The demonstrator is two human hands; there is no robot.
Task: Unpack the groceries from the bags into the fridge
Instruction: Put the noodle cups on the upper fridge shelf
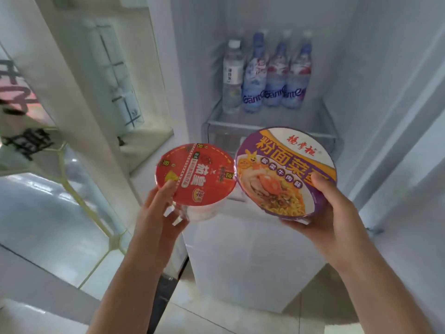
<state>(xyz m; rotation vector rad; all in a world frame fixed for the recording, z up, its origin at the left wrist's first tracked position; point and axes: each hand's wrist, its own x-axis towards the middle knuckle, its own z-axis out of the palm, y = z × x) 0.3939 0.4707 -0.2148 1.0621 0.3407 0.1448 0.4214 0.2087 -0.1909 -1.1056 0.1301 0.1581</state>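
Two hands up in front of the open fridge, each holding an instant noodle bowl. Left hand grips the red noodle bowl: thumb lies on the lid's near edge, fingers curled round the side underneath. Lid faces the camera, bowl tilted toward the viewer. Right hand grips the purple noodle bowl: thumb pressed on the lid's right edge, palm and the rest of the fingers under the base, mostly hidden. This bowl also tilted, lid toward the camera, looks larger than the red one. The two bowls sit side by side, rims nearly touching, red one to the left of the purple one. Both are held outside the fridge, just in front of and below its glass shelf.

On that shelf, toward the back: four water bottles upright in a row, one clear with a white label at the left end, three with blue labels touching each other beside it. Clear drawer just under the shelf, partly hidden behind the bowls. White drawer front lower down, below the hands. Open fridge door to the left of the fridge. Glossy tiled floor left of the door.
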